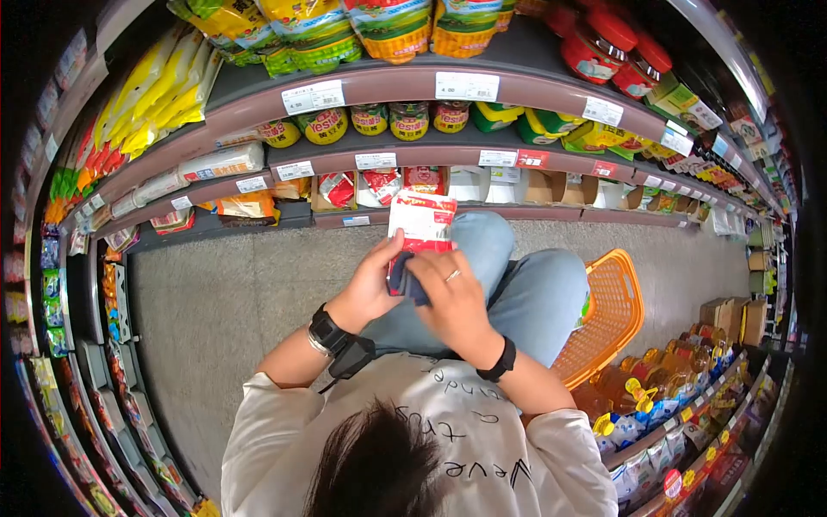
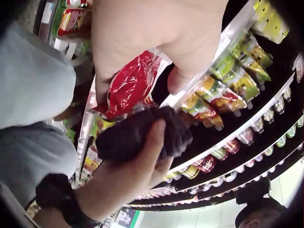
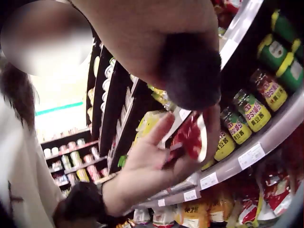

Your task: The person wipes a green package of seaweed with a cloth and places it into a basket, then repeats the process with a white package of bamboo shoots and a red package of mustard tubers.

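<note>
In the head view, a red-and-white plastic packet (image 1: 422, 226) is held up in front of the knees. My left hand (image 1: 372, 283) grips it along its left side, with the thumb on the face. My right hand (image 1: 458, 302) holds a folded dark cloth (image 1: 401, 274) against the packet's lower part. The left wrist view shows the right thumb pressed along the dark cloth (image 2: 130, 137), just below the red packet (image 2: 133, 83). Seen from the right wrist, the cloth (image 3: 192, 71) bunches under the right hand, above the packet (image 3: 192, 137) and the left fingers.
Ahead runs a shelf (image 1: 379, 157) with jars, bags and price tags; similar red packets (image 1: 424, 179) sit in its bottom row. An orange basket (image 1: 627, 297) stands right of the knees. Behind it are large oil bottles (image 1: 620, 388). Grey floor (image 1: 215, 319) lies to the left.
</note>
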`<action>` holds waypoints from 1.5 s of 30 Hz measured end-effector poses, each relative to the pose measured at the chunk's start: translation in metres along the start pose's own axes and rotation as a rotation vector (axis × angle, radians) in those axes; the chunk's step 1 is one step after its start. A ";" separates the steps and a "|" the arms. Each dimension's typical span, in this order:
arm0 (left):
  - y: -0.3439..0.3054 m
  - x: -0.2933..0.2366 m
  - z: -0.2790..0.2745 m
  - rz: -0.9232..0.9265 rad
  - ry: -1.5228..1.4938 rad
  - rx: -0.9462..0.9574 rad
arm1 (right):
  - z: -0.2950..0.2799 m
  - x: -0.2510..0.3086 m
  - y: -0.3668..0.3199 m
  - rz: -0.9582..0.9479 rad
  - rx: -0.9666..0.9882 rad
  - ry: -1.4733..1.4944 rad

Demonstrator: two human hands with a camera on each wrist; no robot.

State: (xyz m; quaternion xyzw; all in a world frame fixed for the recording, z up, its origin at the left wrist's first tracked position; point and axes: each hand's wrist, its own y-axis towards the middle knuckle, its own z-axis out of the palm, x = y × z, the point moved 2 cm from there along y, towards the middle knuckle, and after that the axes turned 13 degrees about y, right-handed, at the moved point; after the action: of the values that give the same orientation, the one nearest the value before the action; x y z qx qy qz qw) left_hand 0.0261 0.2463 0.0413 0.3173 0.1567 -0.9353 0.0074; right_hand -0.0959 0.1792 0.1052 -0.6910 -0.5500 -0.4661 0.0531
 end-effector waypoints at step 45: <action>0.009 0.016 0.038 -0.128 0.120 0.079 | -0.042 -0.039 -0.009 0.064 -0.375 -0.046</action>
State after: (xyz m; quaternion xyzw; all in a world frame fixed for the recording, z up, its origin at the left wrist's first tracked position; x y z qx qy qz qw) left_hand -0.0083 0.2276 0.0579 0.3622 0.1397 -0.9185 -0.0746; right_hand -0.1262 0.1306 0.0970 -0.7164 -0.4325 -0.5425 -0.0744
